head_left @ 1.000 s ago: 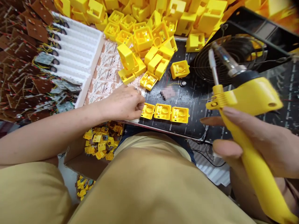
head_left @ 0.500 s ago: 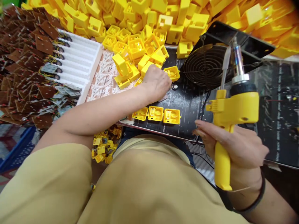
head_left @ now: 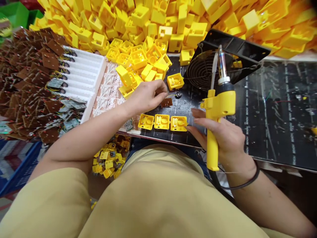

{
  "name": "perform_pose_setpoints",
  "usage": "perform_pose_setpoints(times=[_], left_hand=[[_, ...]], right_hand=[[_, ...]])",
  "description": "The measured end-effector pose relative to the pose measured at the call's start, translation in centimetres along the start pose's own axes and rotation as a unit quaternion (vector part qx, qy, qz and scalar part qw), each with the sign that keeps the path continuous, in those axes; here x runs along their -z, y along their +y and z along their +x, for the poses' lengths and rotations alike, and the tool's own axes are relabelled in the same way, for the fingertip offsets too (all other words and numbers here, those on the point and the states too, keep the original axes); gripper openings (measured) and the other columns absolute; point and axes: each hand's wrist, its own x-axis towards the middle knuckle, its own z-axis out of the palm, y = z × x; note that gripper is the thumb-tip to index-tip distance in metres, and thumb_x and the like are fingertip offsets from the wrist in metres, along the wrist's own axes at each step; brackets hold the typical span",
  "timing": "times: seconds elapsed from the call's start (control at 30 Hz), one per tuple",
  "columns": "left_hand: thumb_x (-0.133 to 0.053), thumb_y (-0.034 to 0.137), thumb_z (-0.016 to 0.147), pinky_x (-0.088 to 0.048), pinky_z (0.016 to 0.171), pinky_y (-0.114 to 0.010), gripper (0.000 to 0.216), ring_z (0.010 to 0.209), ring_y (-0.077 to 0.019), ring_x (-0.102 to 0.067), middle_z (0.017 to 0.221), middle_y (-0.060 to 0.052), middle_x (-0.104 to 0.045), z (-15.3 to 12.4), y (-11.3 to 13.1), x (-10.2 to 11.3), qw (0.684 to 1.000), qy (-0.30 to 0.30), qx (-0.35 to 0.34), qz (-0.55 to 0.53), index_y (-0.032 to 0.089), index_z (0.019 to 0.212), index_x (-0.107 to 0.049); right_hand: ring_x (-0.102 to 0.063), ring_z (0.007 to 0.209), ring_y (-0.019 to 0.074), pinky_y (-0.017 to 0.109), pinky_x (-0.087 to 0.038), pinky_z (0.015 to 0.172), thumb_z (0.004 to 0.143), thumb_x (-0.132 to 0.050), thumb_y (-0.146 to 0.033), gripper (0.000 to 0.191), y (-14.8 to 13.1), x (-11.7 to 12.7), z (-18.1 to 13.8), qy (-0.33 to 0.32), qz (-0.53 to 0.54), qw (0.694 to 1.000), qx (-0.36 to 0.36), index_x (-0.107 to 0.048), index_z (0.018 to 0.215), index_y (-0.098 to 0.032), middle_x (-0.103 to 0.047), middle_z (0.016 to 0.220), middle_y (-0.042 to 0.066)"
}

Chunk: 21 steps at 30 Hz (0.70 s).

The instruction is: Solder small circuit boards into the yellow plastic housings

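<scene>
My right hand (head_left: 224,140) is wrapped round the handle of a yellow soldering gun (head_left: 218,105), tip pointing up and away. My left hand (head_left: 146,96) pinches a small brown circuit board (head_left: 166,102) with thin wires that run to a small round black part (head_left: 177,95) lying on the black mat (head_left: 267,109). Three open yellow plastic housings (head_left: 162,121) lie in a row near the mat's front edge, just below my left hand. Another single yellow housing (head_left: 175,81) sits behind the board.
A big heap of yellow housings (head_left: 173,19) fills the back. A black fan (head_left: 205,67) stands behind the soldering gun. A white foam tray (head_left: 84,71) and a pile of brown circuit boards (head_left: 29,86) lie left. A box of small yellow parts (head_left: 110,157) sits below the edge.
My left hand drew back from the single housing, now pinching the brown board. My right hand with the soldering gun moved left, closer to the row of housings.
</scene>
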Motion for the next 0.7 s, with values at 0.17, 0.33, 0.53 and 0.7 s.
perform_pose_setpoints(times=[0.17,0.33,0.53,0.7], left_hand=[[-0.059,0.022,0.096,-0.061,0.079,-0.031,0.010,0.088,-0.0149,-0.074,0.092,-0.002,-0.076,0.1,1.4,-0.1,0.955,0.007,0.045,-0.294,0.018,0.087,-0.056],[-0.060,0.028,0.099,-0.064,0.075,-0.032,0.011,0.089,-0.0165,-0.077,0.093,-0.001,-0.076,-1.2,2.5,0.7,0.910,0.010,0.079,-0.406,0.019,0.095,-0.056],[-0.079,0.039,0.086,-0.063,0.078,-0.028,0.030,0.089,-0.0159,-0.077,0.094,-0.001,-0.077,-3.2,3.2,-0.2,0.882,0.035,0.067,-0.464,0.020,0.104,-0.063],[-0.078,0.051,0.086,-0.056,0.059,-0.023,0.032,0.069,-0.0111,-0.071,0.079,0.002,-0.072,-3.8,4.1,-0.1,0.865,0.070,0.056,-0.494,0.020,0.086,-0.068]], right_hand=[[-0.075,0.101,0.0232,0.033,-0.065,0.086,0.088,-0.078,-0.041,0.042,-0.2,-2.5,2.1,0.051,0.000,0.998,-0.043,-0.055,0.117,-0.020,-0.073,0.118,0.012],[-0.073,0.072,0.0147,0.024,-0.063,0.064,0.090,-0.075,-0.027,0.026,-1.9,-3.4,3.8,0.118,0.079,0.981,-0.129,-0.055,0.107,-0.026,-0.071,0.089,-0.003],[-0.073,0.070,0.0141,0.023,-0.062,0.063,0.089,-0.075,-0.021,0.031,-3.8,-3.2,4.3,0.125,0.104,0.979,-0.120,-0.053,0.110,-0.027,-0.071,0.089,-0.004],[-0.073,0.072,0.0133,0.023,-0.060,0.066,0.087,-0.078,-0.020,0.039,-3.8,-3.0,3.4,0.108,0.100,0.987,-0.065,-0.053,0.117,-0.027,-0.074,0.091,-0.003]])
